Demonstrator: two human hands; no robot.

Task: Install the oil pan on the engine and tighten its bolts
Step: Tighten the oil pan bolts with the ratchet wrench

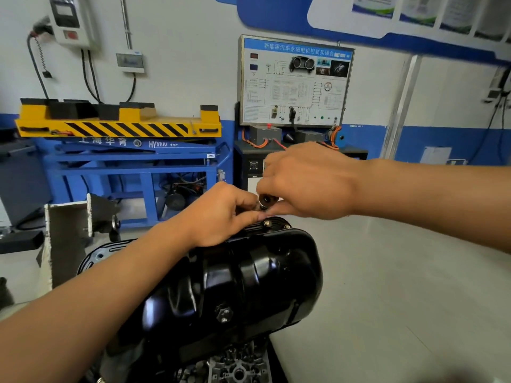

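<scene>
Evidently we were at the bolt-tightening stage: the glossy black pressed-steel oil pan (249, 277) sat on top of the grey cast-metal engine (237, 369), its rounded sump bulging towards us and its far flange right under our hands. Our left hand (221, 214) pinched the small dark metal socket tool (265, 202) between thumb and fingertips, and our right hand (307, 181) was curled over the same tool from above. Both hands were thus closed on it, just above the small round-headed flange bolt (267, 223) at the far rim of the pan. Whether the tool was seated on any bolt head we could not tell, for our fingers hid its lower end. To do this well, we judged, we needed to hold the tool upright and square over the bolt and feel it drop fully onto the head before turning. The first threads were best run lightly so that nothing crossed. We also judged it wiser to snug the bolts around the flange evenly, working across the pan, before the final tightening, since a thin flange could warp and a seal could pinch.
</scene>
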